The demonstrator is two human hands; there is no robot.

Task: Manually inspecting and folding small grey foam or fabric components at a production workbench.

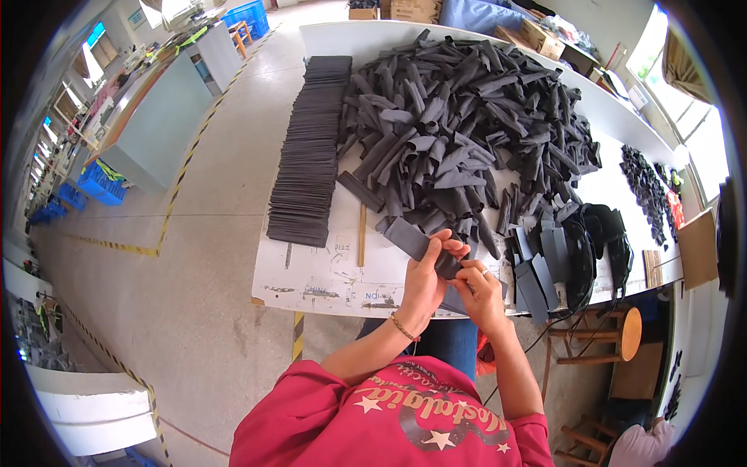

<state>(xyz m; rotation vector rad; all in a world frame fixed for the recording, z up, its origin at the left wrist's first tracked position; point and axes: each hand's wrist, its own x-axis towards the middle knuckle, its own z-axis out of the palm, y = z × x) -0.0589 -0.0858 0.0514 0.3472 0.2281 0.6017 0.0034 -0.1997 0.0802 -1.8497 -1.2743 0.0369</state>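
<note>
pinching a dark grey fabric strip (pixel 418 243), the fingers (pixel 447 241) of the left hand (pixel 424 284) curl closed around its near end, while the fingers of the right hand (pixel 480 292) close on the same strip just beside them, a ring on one finger. the strip runs up and to the left from the hands, its far end lying over the white bench (pixel 327 276) near the front edge. a bracelet sits on the left wrist, and red sleeves come up from the lower edge. just left of the hands a thin wooden stick (pixel 362 233) lies on the bench. beyond it a long neat row of flat dark pieces (pixel 310 148) stretches away. behind the hands a big loose heap of curled dark strips (pixel 467 117) covers the middle of the bench. to the right, black rounded parts (pixel 595 249) stand with folded grey pieces (pixel 537 280) near the edge, and a wooden stool (pixel 622 335) stands below.
</note>
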